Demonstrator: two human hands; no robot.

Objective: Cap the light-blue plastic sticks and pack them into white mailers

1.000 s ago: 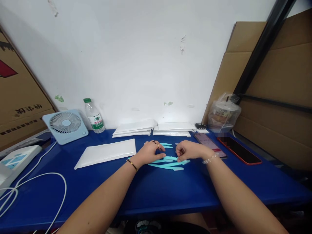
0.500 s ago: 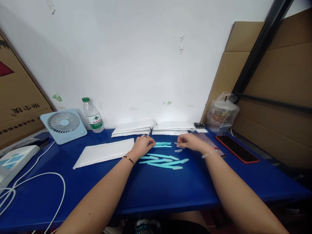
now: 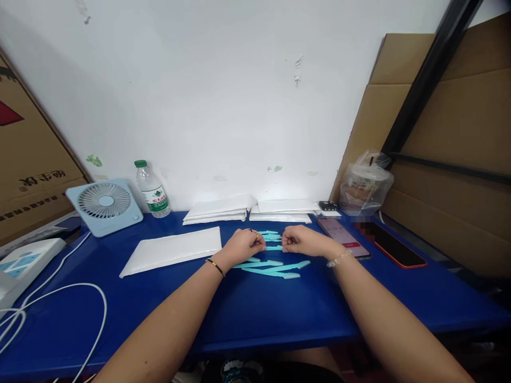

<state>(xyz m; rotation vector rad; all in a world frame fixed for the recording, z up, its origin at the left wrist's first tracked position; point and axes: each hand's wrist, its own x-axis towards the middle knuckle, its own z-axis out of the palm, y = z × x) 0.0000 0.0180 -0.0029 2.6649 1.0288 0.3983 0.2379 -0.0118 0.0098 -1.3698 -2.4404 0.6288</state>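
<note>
A turquoise eyebrow razor [image 3: 273,248] spans the gap between my two hands, just above the table. My left hand [image 3: 248,243] is closed on its handle end. My right hand [image 3: 298,240] is pinched at the other, blade end; whether a small clear cap is also in those fingers is hidden. Behind this razor lie several more turquoise razors [image 3: 270,233], side by side. In front, other loose razors [image 3: 275,270] overlap at angles, some partly covered by my left hand.
A white padded envelope [image 3: 171,250] lies left of my hands. Stacked white envelopes [image 3: 219,207] rest against the wall. A lit phone [image 3: 339,234] and a red-edged phone [image 3: 399,247] are at right, near a bagged cup [image 3: 365,183]. A fan [image 3: 106,205] and bottle [image 3: 154,191] stand left.
My left hand has moved right and towards me, now with a razor from the front group. My right hand has shifted slightly left to meet it, over where the small clear pieces lay.
</note>
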